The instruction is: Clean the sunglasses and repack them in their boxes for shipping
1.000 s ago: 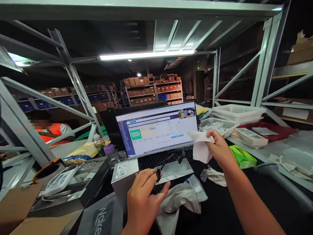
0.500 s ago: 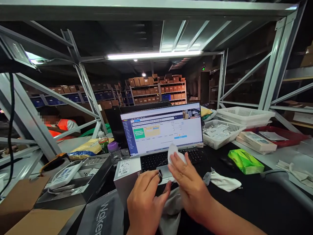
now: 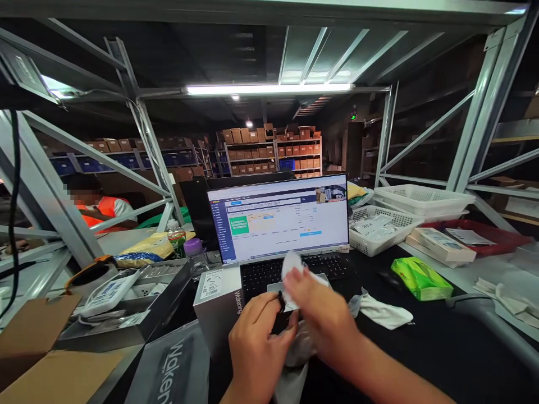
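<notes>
My left hand (image 3: 256, 342) is closed at the middle, its fingertips around a small dark curved piece (image 3: 281, 302) whose kind I cannot make out. My right hand (image 3: 322, 306), slightly blurred, is closed on a thin white wipe (image 3: 290, 265) that sticks up above its fingers. Behind the fingers lies a flat silvery-white piece (image 3: 275, 287), partly hidden, in front of the keyboard (image 3: 259, 276). Grey cloth (image 3: 290, 384) hangs below both hands. To the left of my left hand stands a grey-white product box (image 3: 217, 306).
A laptop-like screen (image 3: 282, 224) stands behind the hands. To the right are a crumpled white cloth (image 3: 385, 311), a green tissue pack (image 3: 421, 278), a handheld scanner (image 3: 484, 311) and white baskets (image 3: 381, 238). An open grey box (image 3: 126, 320) and purple-capped bottle (image 3: 194, 258) stand left.
My right hand has turned and its fingers have curled in around the white wipe, which has shifted slightly left. My left hand has moved slightly right, still holding the dark piece.
</notes>
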### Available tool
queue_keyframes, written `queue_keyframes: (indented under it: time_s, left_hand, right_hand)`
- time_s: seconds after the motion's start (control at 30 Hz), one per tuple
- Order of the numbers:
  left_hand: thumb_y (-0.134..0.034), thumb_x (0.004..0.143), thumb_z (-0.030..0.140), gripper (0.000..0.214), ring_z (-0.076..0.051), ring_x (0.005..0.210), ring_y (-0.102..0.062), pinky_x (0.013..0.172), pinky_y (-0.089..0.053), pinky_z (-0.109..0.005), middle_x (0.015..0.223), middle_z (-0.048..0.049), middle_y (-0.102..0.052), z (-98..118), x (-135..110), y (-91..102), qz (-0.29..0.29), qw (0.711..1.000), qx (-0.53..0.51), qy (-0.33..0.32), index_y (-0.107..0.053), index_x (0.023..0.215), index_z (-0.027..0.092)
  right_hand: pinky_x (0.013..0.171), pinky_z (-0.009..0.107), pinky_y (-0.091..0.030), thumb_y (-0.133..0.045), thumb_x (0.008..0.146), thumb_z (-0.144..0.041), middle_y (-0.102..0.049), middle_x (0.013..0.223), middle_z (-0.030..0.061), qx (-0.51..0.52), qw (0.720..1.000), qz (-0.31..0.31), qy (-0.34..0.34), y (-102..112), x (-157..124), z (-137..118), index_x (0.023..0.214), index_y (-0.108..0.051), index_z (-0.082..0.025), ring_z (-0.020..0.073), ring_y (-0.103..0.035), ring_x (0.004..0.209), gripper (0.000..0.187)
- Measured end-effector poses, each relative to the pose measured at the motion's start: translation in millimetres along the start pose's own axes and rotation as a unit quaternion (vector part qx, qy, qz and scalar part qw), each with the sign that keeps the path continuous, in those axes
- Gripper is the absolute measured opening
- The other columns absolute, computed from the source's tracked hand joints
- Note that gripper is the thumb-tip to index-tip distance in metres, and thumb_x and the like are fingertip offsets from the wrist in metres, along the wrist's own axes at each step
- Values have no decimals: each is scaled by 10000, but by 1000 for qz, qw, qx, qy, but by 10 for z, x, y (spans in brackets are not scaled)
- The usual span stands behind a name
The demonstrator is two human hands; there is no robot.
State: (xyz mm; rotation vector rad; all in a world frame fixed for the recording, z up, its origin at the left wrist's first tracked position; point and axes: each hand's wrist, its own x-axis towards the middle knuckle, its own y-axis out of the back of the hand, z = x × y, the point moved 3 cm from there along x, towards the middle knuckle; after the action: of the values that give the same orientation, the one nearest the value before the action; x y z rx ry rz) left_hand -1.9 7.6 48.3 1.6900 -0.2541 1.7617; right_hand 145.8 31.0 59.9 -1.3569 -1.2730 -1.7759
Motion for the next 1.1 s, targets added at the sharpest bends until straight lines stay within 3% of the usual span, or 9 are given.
queue_keyframes:
  time_s: [0.13, 0.3, 0.47, 0.63, 0.77, 0.87, 0.93, 1.0, 1.1]
  left_hand:
    - [-538, 951, 213, 111, -190, 800, -713, 737, -614, -316, 883, -47, -729, 15, 3, 39, 26, 999, -2, -33, -648, 965, 211]
    - [-695, 881, 279, 86, -196, 825, -712, 858, -613, -354, 881, -36, -727, 58, 3, -27, 10, 999, -30, -41, -664, 927, 214]
    - [-520, 987, 279, 163, -176, 758, -705, 644, -601, -273, 859, -55, -722, -24, -69, -82, 3, 999, -27, -16, -656, 933, 207]
    - [-684, 896, 378, 184, -227, 838, -716, 773, -617, -360, 914, -77, -724, -98, -154, -81, 43, 998, 38, -27, -651, 908, 197]
    - [-506, 976, 212, 170, -204, 830, -718, 706, -619, -322, 910, -70, -724, -153, -153, -76, 17, 999, 28, -6, -665, 918, 196]
    - [-570, 960, 276, 120, -213, 844, -714, 752, -624, -350, 924, -63, -727, -143, -103, -26, 47, 998, 29, -21, -662, 942, 201]
    - [-664, 915, 341, 142, -220, 846, -710, 830, -618, -384, 912, -56, -728, -120, -72, -14, 60, 997, 28, -33, -650, 947, 203]
    - [-714, 884, 341, 165, -215, 866, -702, 927, -589, -404, 891, -43, -719, -104, -59, -17, 60, 998, 9, -31, -640, 942, 206]
    - [-724, 880, 351, 196, -206, 924, -686, 1001, -542, -384, 902, -44, -699, -91, -68, -16, 57, 998, -9, -32, -637, 955, 192]
  right_hand:
    - [1101, 323, -496, -425, 1002, -93, -745, 1183, 84, 17, 998, 9, 51, 41, 16, -177, 1379, -573, -124, 180, -665, 1182, 406]
    - [958, 292, -606, -505, 953, -52, -772, 1117, 42, 12, 994, 86, -71, 145, 39, -2, 1317, -640, -246, 192, -734, 1043, 434]
    - [1001, 344, -589, -409, 999, -88, -769, 1114, 93, 22, 998, 32, 48, 17, 7, -138, 1399, -543, -131, 207, -723, 1075, 424]
    - [1010, 272, -570, -466, 972, -51, -787, 1067, 68, 19, 993, 103, -56, 32, -11, -33, 1226, -657, -185, 163, -732, 1050, 346]
    - [1088, 286, -511, -391, 993, -77, -787, 1061, 83, 29, 997, 15, 64, -61, -35, -224, 1262, -631, -114, 167, -717, 1089, 363]
    - [1091, 299, -510, -390, 1007, -94, -772, 1113, 96, 28, 996, -1, 87, -27, -42, -210, 1252, -639, -84, 173, -699, 1127, 349]
    - [1036, 307, -555, -448, 985, -76, -767, 1132, 92, 32, 998, 49, 28, 71, -37, -36, 1236, -670, -119, 187, -713, 1101, 338]
    - [893, 298, -623, -535, 949, -92, -786, 1070, 73, 73, 984, 116, -112, 178, -39, 238, 1165, -728, -180, 202, -757, 975, 302]
    - [676, 281, -628, -770, 810, -250, -801, 895, 55, 248, 862, 226, -379, 233, -95, 623, 973, -772, -203, 205, -760, 761, 169]
